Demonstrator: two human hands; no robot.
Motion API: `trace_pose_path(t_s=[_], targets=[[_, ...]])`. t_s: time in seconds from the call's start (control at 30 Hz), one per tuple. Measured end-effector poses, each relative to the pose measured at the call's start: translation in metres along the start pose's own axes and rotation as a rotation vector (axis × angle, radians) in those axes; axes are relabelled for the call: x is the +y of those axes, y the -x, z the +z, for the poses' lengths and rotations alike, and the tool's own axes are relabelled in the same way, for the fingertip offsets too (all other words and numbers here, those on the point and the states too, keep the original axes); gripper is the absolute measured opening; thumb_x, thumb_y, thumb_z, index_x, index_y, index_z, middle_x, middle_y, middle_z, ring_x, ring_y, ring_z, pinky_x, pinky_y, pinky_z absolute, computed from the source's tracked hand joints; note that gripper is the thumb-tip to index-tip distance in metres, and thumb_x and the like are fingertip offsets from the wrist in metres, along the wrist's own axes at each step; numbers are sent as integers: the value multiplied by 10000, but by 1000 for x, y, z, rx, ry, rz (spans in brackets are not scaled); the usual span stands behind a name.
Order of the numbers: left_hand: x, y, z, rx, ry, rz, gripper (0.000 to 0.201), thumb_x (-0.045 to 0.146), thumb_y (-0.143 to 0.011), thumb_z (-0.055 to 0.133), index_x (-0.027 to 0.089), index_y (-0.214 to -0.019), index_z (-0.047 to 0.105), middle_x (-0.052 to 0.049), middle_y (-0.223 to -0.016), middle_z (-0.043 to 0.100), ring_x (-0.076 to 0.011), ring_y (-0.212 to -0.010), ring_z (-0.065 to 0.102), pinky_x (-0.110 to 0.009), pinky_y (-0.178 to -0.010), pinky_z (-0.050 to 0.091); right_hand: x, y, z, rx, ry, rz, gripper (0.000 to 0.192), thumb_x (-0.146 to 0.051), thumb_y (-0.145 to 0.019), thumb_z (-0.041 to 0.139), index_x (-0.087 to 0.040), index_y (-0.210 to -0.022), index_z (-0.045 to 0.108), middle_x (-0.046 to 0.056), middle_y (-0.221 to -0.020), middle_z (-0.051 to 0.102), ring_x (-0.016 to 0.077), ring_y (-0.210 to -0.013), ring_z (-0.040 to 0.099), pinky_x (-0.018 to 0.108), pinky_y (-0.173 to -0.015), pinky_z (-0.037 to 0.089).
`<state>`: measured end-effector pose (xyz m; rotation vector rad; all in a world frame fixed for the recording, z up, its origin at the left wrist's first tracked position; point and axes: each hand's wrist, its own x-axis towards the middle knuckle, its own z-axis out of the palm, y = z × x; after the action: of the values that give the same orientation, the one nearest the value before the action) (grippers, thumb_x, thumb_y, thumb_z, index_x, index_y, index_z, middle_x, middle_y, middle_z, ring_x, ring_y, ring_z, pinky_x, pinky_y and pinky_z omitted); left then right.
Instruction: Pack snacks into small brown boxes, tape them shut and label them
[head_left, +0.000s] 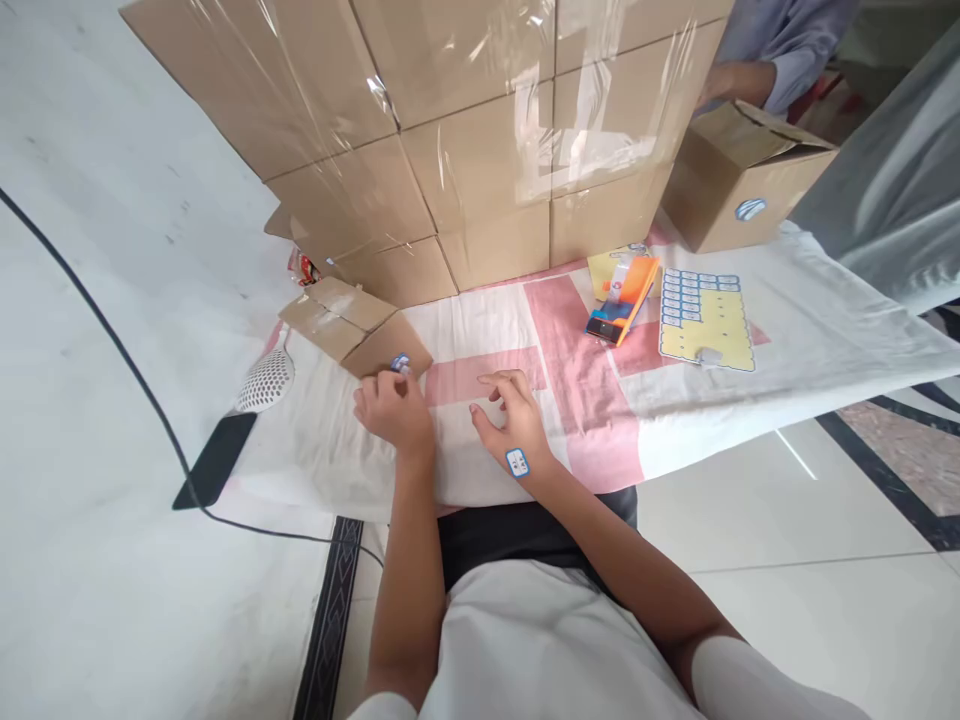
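Head view, looking down over the person's arms: the biggest thing in front of them is the wall of cardboard cartons point(465, 130), stacked and wrapped in clear film, standing on the far edge of a white-and-pink cloth point(585, 400) spread over the floor. If the cloth gets tugged toward the person, I'd judge that stack could shift, since its front row sits right on the fabric.

To the right stands an open carton point(739, 175), with another person's sleeve point(787, 40) above it. Nearer lies a yellow sheet of blue-edged labels point(705, 320), and just beside that an orange-and-blue packet point(622, 300); both lie loose and would slide with the cloth.

On the left, a small cardboard box point(352, 325) lies tilted on the cloth. The left hand point(394, 410) is curled just beside it, fingers together around a small blue-and-white sticker point(401, 364) at the box's near corner. Whether the sticker is already stuck down I cannot tell; a sticker that small could fold onto itself or go on crooked if the light box slides under the push.

The right hand point(510, 415) hovers over the cloth, fingers apart and bent, holding nothing. A label point(517, 462) sits on its wrist and might peel off.

A black cable point(112, 340) runs close by on the left and could snag an arm.
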<state>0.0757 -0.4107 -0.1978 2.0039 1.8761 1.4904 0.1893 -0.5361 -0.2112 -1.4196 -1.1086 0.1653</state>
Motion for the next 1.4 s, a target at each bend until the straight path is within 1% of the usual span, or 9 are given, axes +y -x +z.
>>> trace_pose_path(t_s=[0.3,0.47,0.6,0.7,0.8,0.97,1.13,1.3,1.4], targets=[[-31,-13,2,-29,104,-107,265,430,-903,655,185,-908,755,1,-688,587,-161,-655,531,-297,-674,442,-1,-13,9,-40,-19,34,326,-239,-857,613,-217,-1182,617,92,-1143,596,210,-953,651,400,-866,592],[-41,-18,5,15,26,-250,328,506,-850,677,202,-734,718,-6,-606,592,-168,-578,494,-305,-605,367,-5,-90,75,-336,-51,20,639,-257,-848,660,-185,-1457,481,154,-1468,536,304,-1384,511,481,-1126,484],[-38,-19,-9,23,47,-225,419,492,-864,651,204,-567,583,2,-531,501,-152,-541,405,-307,-607,367,-6,-130,115,-552,33,-55,759,-178,-873,625,-179,-1577,339,147,-1545,499,276,-1418,490,430,-1151,454],[-28,-12,-23,-90,181,-43,315,490,-874,656,190,-791,705,-4,-644,592,-151,-599,499,-289,-648,441,-9,-126,107,-477,213,4,674,-180,-940,535,-118,-1576,320,201,-1485,521,299,-1349,524,442,-1097,478],[-17,-6,-36,-253,335,448,432,498,-831,760,199,-1142,732,-72,-950,711,-196,-828,640,-326,-798,528,-18,-110,85,-502,371,28,622,-163,-957,507,-128,-1557,346,213,-1410,543,337,-1293,537,504,-1053,476],[-11,-6,-45,-175,415,954,172,276,-879,775,236,-1044,748,-63,-939,749,-192,-811,685,-320,-765,538,-33,-98,62,-568,516,161,489,-109,-931,515,-137,-1419,496,226,-1307,580,386,-1221,570,550,-989,468],[-13,0,-43,-106,408,1009,157,136,-857,766,205,-993,727,-62,-908,783,-182,-781,710,-315,-765,535,-32,-90,54,-564,421,268,423,-135,-884,594,-132,-1307,580,204,-1213,644,379,-1121,651,509,-909,514],[-24,-5,-35,223,381,481,89,154,-943,660,185,-954,742,-49,-763,755,-142,-601,641,-265,-590,470,-25,-83,41,-613,130,326,284,-313,-1020,486,-177,-1221,634,106,-1122,735,182,-905,715,284,-740,545],[-38,-10,-38,90,360,726,77,166,-922,706,194,-970,759,-57,-825,793,-148,-656,701,-256,-659,526,-30,-85,35,-751,-222,501,400,-429,-1042,408,-161,-971,697,72,-887,754,110,-616,627,218,-530,433]])
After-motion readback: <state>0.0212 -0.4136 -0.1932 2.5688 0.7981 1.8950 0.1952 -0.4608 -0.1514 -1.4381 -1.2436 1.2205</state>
